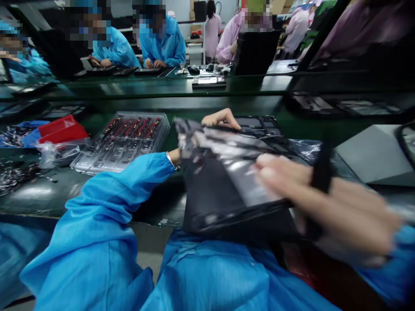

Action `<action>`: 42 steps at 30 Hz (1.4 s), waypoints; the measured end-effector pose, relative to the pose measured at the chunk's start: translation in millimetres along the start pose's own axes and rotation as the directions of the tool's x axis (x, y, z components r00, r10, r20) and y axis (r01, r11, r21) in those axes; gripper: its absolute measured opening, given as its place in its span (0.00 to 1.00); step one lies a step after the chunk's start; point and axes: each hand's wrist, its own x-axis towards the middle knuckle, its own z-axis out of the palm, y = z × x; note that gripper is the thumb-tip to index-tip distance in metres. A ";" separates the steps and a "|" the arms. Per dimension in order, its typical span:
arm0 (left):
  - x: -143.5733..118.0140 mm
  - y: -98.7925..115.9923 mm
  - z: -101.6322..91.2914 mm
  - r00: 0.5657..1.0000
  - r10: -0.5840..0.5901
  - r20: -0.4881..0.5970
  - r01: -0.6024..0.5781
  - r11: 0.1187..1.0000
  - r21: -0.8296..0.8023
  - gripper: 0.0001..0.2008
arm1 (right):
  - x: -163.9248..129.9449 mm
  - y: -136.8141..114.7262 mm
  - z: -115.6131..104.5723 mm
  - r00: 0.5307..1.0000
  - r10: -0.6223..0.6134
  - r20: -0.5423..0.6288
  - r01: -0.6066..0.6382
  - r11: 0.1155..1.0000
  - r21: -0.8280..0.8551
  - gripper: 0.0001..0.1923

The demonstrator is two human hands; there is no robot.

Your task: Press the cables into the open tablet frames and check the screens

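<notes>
Two hands gripping one dark panel

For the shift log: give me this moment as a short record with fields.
left hand: left hand grips the far edge of the dark panel, fingers curled over it
right hand: right hand, blurred, on the panel's near right side
panel: tilted, glossy film on top
beside: clear parts tray to the left; red box farther left
surface: green bench

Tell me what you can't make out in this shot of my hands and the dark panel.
- Right hand: motion-blurred in the head view, grip unclear.
- Left hand: palm hidden behind the dark panel.
- Clear tray: parts too small to identify.
</notes>
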 end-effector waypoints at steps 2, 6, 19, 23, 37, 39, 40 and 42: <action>-6.9 -15.5 0.7 0.999 -0.015 0.029 0.016 1.000 -0.024 0.17 | -10.3 -7.4 13.8 0.982 -0.185 0.028 0.187 0.979 -0.078 0.29; -38.6 -35.3 -15.9 0.962 -0.201 0.186 0.161 0.964 0.211 0.27 | -39.1 -11.4 34.3 0.957 -0.271 0.101 0.284 0.944 -0.164 0.22; -140.8 -3.9 -36.9 0.871 -0.490 -0.050 0.286 0.421 0.860 0.29 | -70.6 -29.2 68.9 0.958 -0.185 0.218 0.202 0.978 -0.059 0.17; -145.4 -1.3 -21.4 0.835 -0.531 -0.144 0.481 0.577 0.660 0.31 | -71.9 -26.7 76.0 0.962 -0.177 0.210 0.184 0.983 -0.012 0.17; -78.5 44.2 -36.8 0.729 -0.447 -0.519 0.428 0.889 -0.166 0.36 | -44.0 32.1 33.3 0.993 -0.117 -0.014 0.116 0.992 -0.053 0.28; -38.6 35.6 -71.4 0.759 -0.300 -0.578 0.319 0.945 -0.073 0.27 | -20.8 72.0 23.9 0.996 -0.032 -0.088 0.020 0.990 -0.140 0.23; -16.3 29.6 -89.9 0.776 -0.238 -0.585 0.272 0.962 -0.031 0.23 | -6.4 95.6 20.4 0.997 0.001 -0.076 -0.020 0.969 -0.247 0.17; 29.4 14.8 -125.9 0.763 -0.138 -0.632 0.215 0.975 0.046 0.15 | 24.3 146.4 15.4 0.962 0.246 0.119 -0.141 0.820 -0.554 0.17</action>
